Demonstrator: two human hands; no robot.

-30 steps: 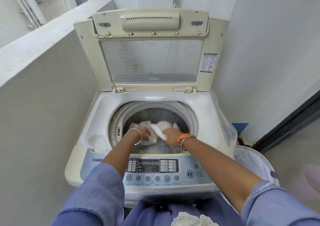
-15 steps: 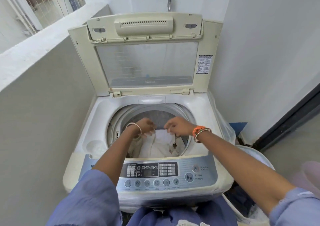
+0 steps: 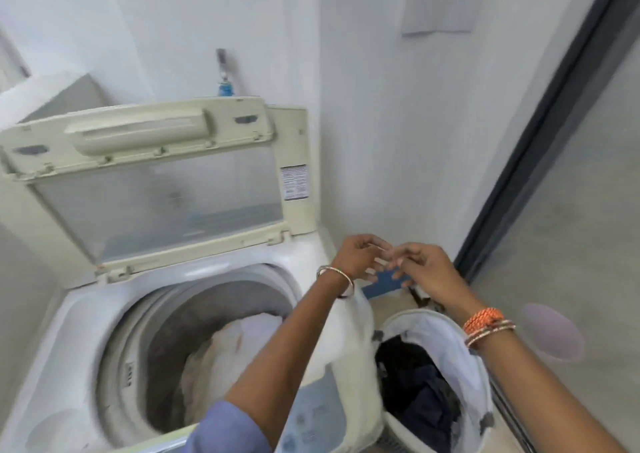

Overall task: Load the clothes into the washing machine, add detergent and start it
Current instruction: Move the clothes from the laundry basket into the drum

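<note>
Both arms are reaching forward; left hand [image 3: 355,256] and right hand [image 3: 424,269] are meeting fingertip to fingertip, fingers loosely curled, holding nothing.

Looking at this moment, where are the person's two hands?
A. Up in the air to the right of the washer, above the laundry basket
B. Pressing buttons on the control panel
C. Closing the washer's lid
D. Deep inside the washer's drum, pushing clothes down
A. The left hand and right hand meet in the air beyond the washer's right edge, above the laundry basket of dark clothes, holding nothing; the lid stands open.
</note>
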